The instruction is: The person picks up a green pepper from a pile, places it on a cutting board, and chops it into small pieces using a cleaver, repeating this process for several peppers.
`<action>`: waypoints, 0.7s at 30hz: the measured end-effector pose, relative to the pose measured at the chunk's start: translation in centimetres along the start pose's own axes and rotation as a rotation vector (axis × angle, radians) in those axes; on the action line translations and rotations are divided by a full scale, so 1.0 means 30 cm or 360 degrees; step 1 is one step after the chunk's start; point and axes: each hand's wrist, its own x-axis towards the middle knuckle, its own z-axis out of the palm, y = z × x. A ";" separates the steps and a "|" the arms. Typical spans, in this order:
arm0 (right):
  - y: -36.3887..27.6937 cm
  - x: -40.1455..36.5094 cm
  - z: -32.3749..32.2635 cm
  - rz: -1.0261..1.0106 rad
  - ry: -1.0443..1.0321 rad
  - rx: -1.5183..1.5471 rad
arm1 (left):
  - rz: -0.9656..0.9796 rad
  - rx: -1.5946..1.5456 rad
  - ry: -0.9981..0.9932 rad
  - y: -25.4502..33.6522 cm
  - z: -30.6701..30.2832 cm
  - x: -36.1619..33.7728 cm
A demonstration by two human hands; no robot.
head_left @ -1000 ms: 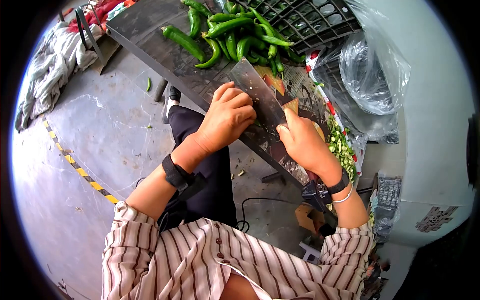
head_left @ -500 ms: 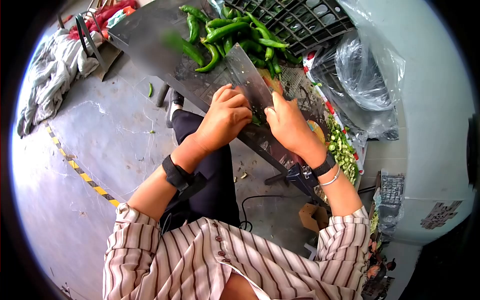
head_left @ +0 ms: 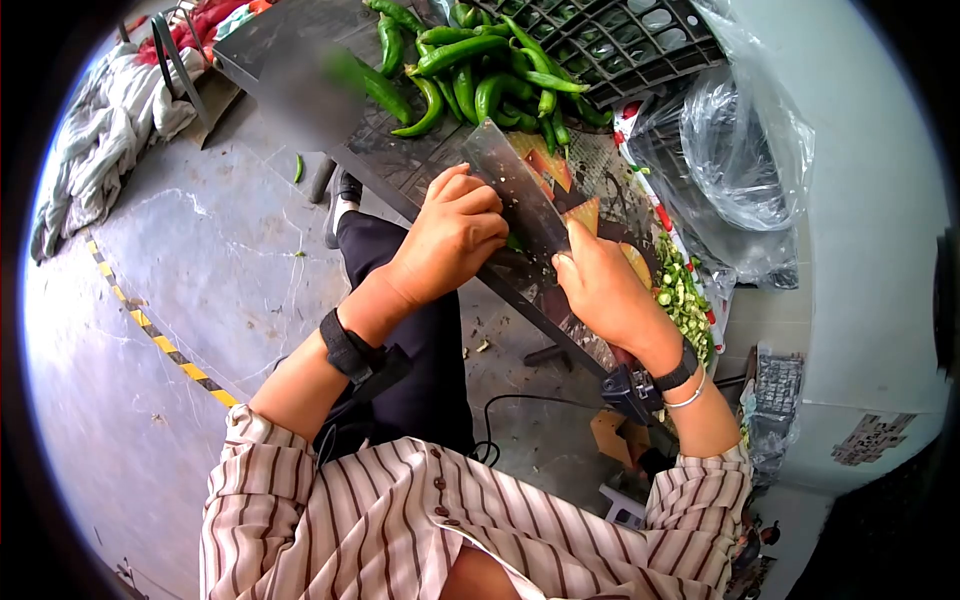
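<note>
My right hand (head_left: 608, 285) is closed round the handle of a wide-bladed knife (head_left: 515, 190), whose blade slants up and left over the dark table (head_left: 390, 165). Left of the blade, my left hand (head_left: 455, 235) has its fingers curled together against the board area; a bit of green pepper shows between it and the blade, the rest is hidden. Whole green peppers (head_left: 480, 70) lie in a pile beyond the blade. Chopped green pieces (head_left: 683, 300) are heaped to the right of my right hand.
A black plastic crate (head_left: 620, 45) stands behind the peppers, with clear plastic bags (head_left: 735, 150) to its right. Grey cloth (head_left: 110, 130) lies at the far left. An open cardboard box (head_left: 618, 437) and a cable (head_left: 530, 397) are below the table.
My right hand and the knife have moved down and to the right in view. My left hand has stayed almost in place, still curled.
</note>
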 end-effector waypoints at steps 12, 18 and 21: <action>0.024 0.030 0.024 -0.0063 0.0246 0.0110 | -0.0012 0.0008 -0.0064 -0.002 -0.002 -0.001; -0.009 -0.008 -0.007 -0.0017 0.0150 0.0024 | -0.0019 -0.0027 -0.0018 0.002 0.000 0.000; -0.005 -0.012 -0.005 -0.0043 0.0118 -0.0006 | -0.0040 -0.0022 -0.0043 -0.002 -0.002 -0.007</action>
